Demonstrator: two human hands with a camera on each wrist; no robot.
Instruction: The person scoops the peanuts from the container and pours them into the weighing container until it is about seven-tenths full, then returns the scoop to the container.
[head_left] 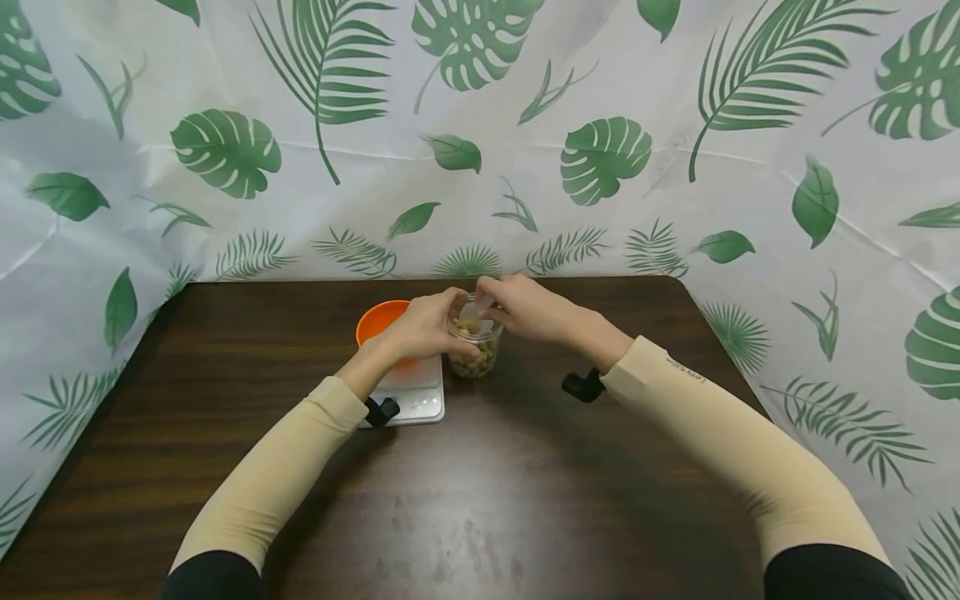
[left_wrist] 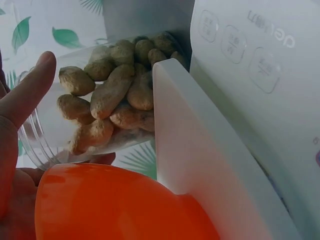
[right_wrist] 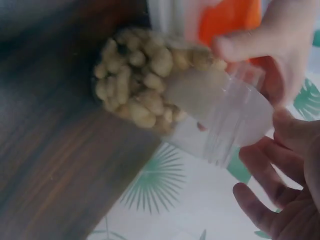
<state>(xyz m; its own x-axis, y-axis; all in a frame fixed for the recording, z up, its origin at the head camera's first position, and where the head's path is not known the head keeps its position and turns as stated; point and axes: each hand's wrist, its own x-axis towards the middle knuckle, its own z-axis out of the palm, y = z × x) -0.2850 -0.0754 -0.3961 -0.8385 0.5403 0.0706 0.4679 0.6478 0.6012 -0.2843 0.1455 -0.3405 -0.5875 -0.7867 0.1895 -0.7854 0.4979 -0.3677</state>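
A clear jar (head_left: pixel 474 362) of unshelled peanuts (left_wrist: pixel 112 90) stands on the table, right of an orange bowl (head_left: pixel 381 320). My left hand (head_left: pixel 426 327) grips the jar near its rim, thumb on the near side. Above the mouth, my right hand (head_left: pixel 536 308) pinches a translucent white plastic piece (right_wrist: pixel 197 92) between thumb and fingertips. That piece slants through the mouth down to the peanuts, seen in the right wrist view; its exact kind I cannot tell. The bowl rests on a white kitchen scale (head_left: pixel 423 402), whose button panel shows in the left wrist view.
The dark wooden table (head_left: pixel 480 500) ends just behind the jar. Beyond its back edge hangs a white sheet (head_left: pixel 517 233) printed with green leaves. The scale sits directly left of the jar, under the left forearm.
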